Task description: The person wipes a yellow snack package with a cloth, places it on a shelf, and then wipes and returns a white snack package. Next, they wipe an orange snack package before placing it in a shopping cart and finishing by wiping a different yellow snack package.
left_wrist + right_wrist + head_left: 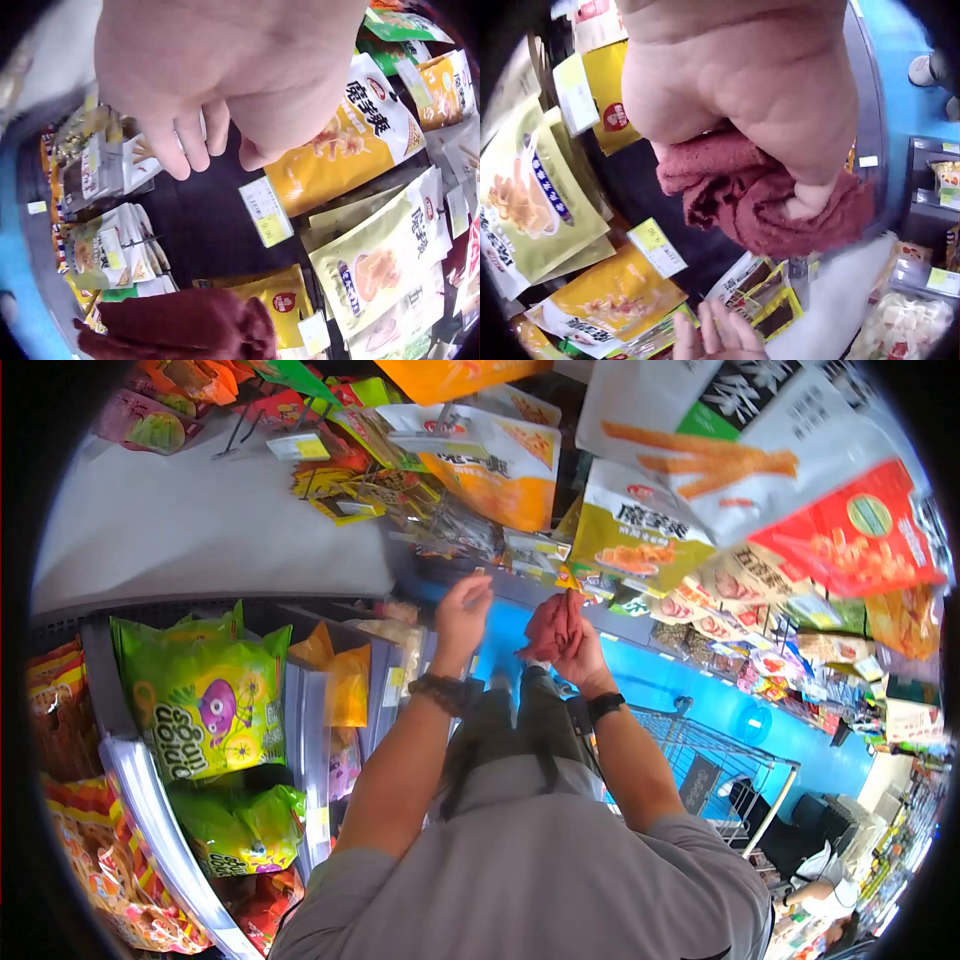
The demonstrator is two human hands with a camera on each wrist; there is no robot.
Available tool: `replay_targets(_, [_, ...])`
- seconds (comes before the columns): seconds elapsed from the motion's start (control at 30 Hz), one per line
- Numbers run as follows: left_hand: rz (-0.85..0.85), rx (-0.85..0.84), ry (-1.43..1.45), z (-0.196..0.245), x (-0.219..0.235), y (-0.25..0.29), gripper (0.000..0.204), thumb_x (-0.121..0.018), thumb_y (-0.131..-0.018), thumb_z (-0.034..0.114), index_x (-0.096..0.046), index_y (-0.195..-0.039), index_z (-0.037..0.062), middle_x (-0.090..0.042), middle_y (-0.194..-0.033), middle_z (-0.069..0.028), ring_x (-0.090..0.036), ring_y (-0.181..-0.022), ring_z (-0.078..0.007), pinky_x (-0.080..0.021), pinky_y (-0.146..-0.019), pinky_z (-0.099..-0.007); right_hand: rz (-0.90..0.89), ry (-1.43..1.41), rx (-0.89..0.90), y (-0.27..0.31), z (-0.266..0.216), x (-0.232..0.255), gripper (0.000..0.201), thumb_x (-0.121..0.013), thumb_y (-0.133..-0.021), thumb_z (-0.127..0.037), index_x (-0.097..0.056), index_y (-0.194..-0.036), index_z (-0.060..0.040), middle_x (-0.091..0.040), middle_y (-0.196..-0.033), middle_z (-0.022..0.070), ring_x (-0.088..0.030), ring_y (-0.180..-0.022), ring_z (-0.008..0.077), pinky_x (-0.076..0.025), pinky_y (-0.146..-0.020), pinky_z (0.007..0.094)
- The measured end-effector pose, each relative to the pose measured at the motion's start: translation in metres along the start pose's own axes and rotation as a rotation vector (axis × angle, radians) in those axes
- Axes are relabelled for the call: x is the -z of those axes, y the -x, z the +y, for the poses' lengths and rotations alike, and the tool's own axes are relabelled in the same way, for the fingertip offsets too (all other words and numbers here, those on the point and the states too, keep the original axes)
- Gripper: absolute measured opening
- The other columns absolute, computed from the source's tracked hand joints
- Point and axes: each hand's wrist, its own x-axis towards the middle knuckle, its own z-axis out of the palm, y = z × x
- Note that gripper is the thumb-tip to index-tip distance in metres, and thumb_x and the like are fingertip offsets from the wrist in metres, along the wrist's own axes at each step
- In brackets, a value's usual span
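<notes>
A dark red cloth (556,628) is bunched in the right hand (584,658). The right wrist view shows the thumb and fingers of that hand (742,97) curled round the crumpled cloth (750,202). Beside it, the left hand (462,622) holds nothing, its fingers loosely bent. In the left wrist view the left hand (225,82) hangs over hooks of snack bags, near an orange bag (330,157) and a price tag (266,211); whether it touches the bag I cannot tell. The cloth (180,326) shows below it.
Snack bags (640,535) hang on hooks ahead and to the right. Green bags (212,705) stand on a shelf at the left, behind a clear shelf edge (165,830). A wire shopping cart (700,760) is on the blue floor (640,685) at the right.
</notes>
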Motion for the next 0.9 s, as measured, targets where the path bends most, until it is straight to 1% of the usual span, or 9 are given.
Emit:
replay_targets(0.17, [-0.139,0.526,-0.013,-0.034,0.03,0.085,0.027,-0.074,-0.103,0.02,-0.069,-0.126,0.0062,-0.071,-0.127,-0.005,-0.069,-0.114,-0.0165,-0.055,-0.094,-0.0303,-0.054,-0.093,0.165,0.105,0.029,-0.057,0.082,-0.038,-0.106,-0.074,-0.045,-0.16,-0.0127,-0.052,-0.161,0.0148,-0.05,-0.146,0.0417,-0.042,-0.12,0.0615])
replay_targets(0.2, [-0.188,0.588,0.013,-0.049,0.033,0.105,0.03,-0.074,-0.103,0.022,-0.068,-0.129,0.0071,-0.07,-0.127,-0.0042,-0.069,-0.116,-0.0173,-0.055,-0.095,-0.0318,-0.087,-0.125,0.115,0.13,0.035,-0.068,0.103,-0.035,-0.094,-0.09,-0.034,-0.167,-0.0181,-0.038,-0.171,0.0144,-0.039,-0.154,0.0445,-0.036,-0.123,0.0665])
replay_targets(0.27, [-0.283,0.722,0.062,-0.08,0.04,0.144,0.035,-0.073,-0.104,0.027,-0.066,-0.133,0.0087,-0.069,-0.127,-0.0025,-0.067,-0.12,-0.019,-0.054,-0.097,-0.035,-0.174,-0.147,0.144,0.175,0.058,-0.076,0.107,-0.04,-0.089,-0.094,-0.034,-0.168,-0.0218,-0.037,-0.172,0.0135,-0.039,-0.154,0.0431,-0.035,-0.123,0.0678])
replay_targets(0.33, [-0.367,0.72,0.052,-0.085,0.042,0.183,0.039,-0.071,-0.105,0.03,-0.063,-0.137,0.0091,-0.068,-0.132,-0.0034,-0.066,-0.123,-0.0204,-0.054,-0.098,-0.036,-0.215,-0.045,0.19,0.218,0.087,-0.079,0.121,-0.05,-0.074,-0.101,-0.033,-0.168,-0.0285,-0.035,-0.173,0.0108,-0.038,-0.155,0.0408,-0.033,-0.123,0.0705])
replay_targets(0.43, [-0.531,0.74,0.182,-0.09,0.047,0.236,0.05,-0.061,-0.109,0.042,-0.058,-0.146,0.0085,-0.064,-0.143,-0.0082,-0.063,-0.131,-0.0238,-0.053,-0.102,-0.0427,-0.52,-0.267,0.266,0.275,0.145,-0.081,0.125,-0.06,-0.073,-0.097,-0.031,-0.17,-0.0232,-0.033,-0.174,0.0135,-0.032,-0.159,0.0429,-0.029,-0.125,0.0715])
replay_targets(0.5, [-0.663,0.814,0.321,-0.08,0.048,0.268,0.062,-0.057,-0.11,0.049,-0.051,-0.154,0.0059,-0.06,-0.15,-0.0133,-0.059,-0.138,-0.0281,-0.048,-0.109,-0.0462,-0.404,-0.317,0.288,0.315,0.175,-0.08,0.13,-0.061,-0.067,-0.101,-0.029,-0.171,-0.0285,-0.03,-0.176,0.011,-0.028,-0.16,0.0419,-0.029,-0.123,0.0724])
replay_targets(0.63, [-0.817,0.854,0.238,0.007,0.036,0.321,0.077,-0.043,-0.111,0.065,-0.041,-0.163,0.0083,-0.046,-0.166,-0.0114,-0.047,-0.15,-0.0316,-0.038,-0.121,-0.0518,-0.55,-0.415,0.236,0.389,0.216,-0.074,0.133,-0.057,-0.064,-0.105,-0.027,-0.171,-0.0314,-0.028,-0.177,0.0092,-0.027,-0.161,0.0414,-0.036,-0.119,0.0718])
replay_targets(0.73, [-1.105,0.814,0.501,0.015,0.02,0.347,0.086,-0.037,-0.109,0.072,-0.033,-0.167,0.0089,-0.045,-0.167,-0.0106,-0.043,-0.153,-0.0304,-0.033,-0.125,-0.0539,-0.468,-0.447,0.285,0.437,0.239,-0.065,0.131,-0.057,-0.065,-0.105,-0.027,-0.171,-0.0335,-0.028,-0.177,0.0077,-0.027,-0.161,0.0405,-0.042,-0.115,0.071])
replay_targets(0.9, [-1.487,0.846,0.786,0.05,0.004,0.394,0.096,-0.042,-0.103,0.077,-0.031,-0.169,0.0082,-0.048,-0.164,-0.0115,-0.046,-0.151,-0.029,-0.038,-0.124,-0.0511,-0.159,0.052,0.478,0.506,0.259,-0.032,0.122,-0.071,-0.073,-0.089,-0.028,-0.17,-0.0288,-0.032,-0.175,0.0072,-0.034,-0.159,0.0369,-0.044,-0.118,0.062])
